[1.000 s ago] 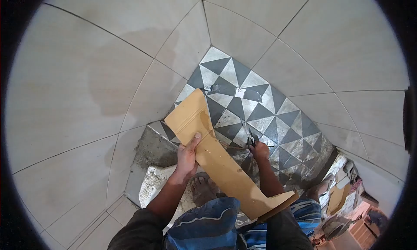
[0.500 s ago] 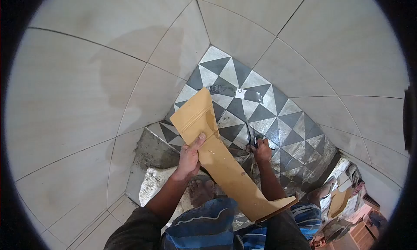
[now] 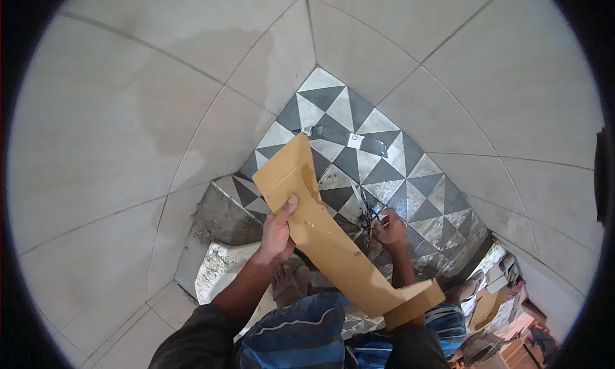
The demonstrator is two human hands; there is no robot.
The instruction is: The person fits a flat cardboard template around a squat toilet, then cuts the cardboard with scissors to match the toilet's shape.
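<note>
My left hand [image 3: 277, 237] grips a long, bent strip of brown cardboard [image 3: 339, 247], thumb on top. The strip slants from the upper left down across my right forearm, and its lower end is folded. Beyond the strip, my right hand [image 3: 389, 229] is low over the patterned floor, its fingers closed at a small dark tool [image 3: 368, 214], perhaps scissors; its exact shape is blurred. Farther up on the floor lies a dark, shiny strip [image 3: 333, 136] with a white label [image 3: 355, 141].
Beige tiled walls [image 3: 237, 125] meet in a corner ahead. Grey and white triangle tiles [image 3: 384, 170] cover the floor. A white, rough-edged fixture [image 3: 214, 273] is at the lower left, beside rough cement [image 3: 214, 221]. Cardboard pieces [image 3: 488, 308] and clutter lie at the lower right.
My right hand has shifted slightly, and the dark tool beside it has turned. The cardboard strip has tilted a little, showing more of its folded lower end. The camera view has moved slightly.
</note>
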